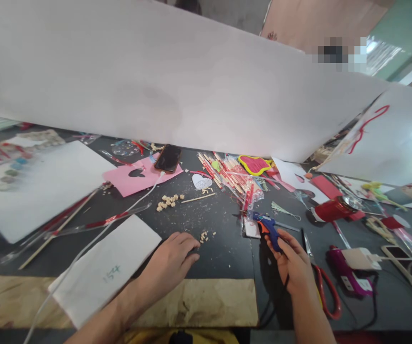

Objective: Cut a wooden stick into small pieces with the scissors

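My right hand [291, 258] is wrapped around the handle of a blue hot glue gun [270, 232] with an orange trigger. Its front end points left and rests by a small white card [251, 228]. My left hand [177, 255] lies low over the dark table, fingers slightly curled and thumb apart, with nothing visible in it. Just beyond its fingertips are several tiny cut wooden bits [206, 236]. Farther off sit a cluster of small wooden pieces [169, 202], a thin wooden stick [198, 198] and a white heart-shaped cutout [202, 181].
Red-handled scissors [327, 294], a purple power strip [349, 274] with a white charger, and a red can [336, 209] are right. Wrapped sticks [223, 172], a phone [168, 158] and pink paper [127, 177] lie behind. White paper [109, 267] is left; a white board [148, 81] stands behind.
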Demonstrator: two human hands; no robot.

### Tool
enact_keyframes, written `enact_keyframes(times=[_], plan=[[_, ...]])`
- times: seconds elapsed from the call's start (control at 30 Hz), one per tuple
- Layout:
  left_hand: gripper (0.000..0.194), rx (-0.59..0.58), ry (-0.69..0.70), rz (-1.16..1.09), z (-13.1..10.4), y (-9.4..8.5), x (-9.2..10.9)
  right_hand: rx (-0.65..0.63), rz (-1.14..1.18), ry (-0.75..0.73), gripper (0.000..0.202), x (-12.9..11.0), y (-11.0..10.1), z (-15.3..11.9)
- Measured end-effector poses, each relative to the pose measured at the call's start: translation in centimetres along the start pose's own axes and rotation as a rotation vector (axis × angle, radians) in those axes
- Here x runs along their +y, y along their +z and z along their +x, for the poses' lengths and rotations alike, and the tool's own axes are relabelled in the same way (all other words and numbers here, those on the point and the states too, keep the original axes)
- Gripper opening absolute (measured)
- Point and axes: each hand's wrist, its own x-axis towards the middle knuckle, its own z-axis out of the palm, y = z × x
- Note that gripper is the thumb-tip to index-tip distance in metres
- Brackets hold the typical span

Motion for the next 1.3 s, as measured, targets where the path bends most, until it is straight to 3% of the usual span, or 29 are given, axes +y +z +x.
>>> enact_keyframes(times=[0.27, 0.67, 1.3], plan=[[0.015, -0.01, -0.002, 0.002, -0.2, 0.2, -0.1, 0.038, -0.019, -0.07, 0.051, 0.1, 0.8, -2.2], [0.015, -0.015, -0.001, -0.005, -0.5, 0.3, 0.0, 0.045, 0.017, -0.082, 0.039, 1.1, 1.2, -2.3], [0.016, 0.034, 0.036, 0.006, -0.6, 0.4, -0.1, 0.059, -0.036, -0.131, 0.038, 0.9, 1.6, -2.8]])
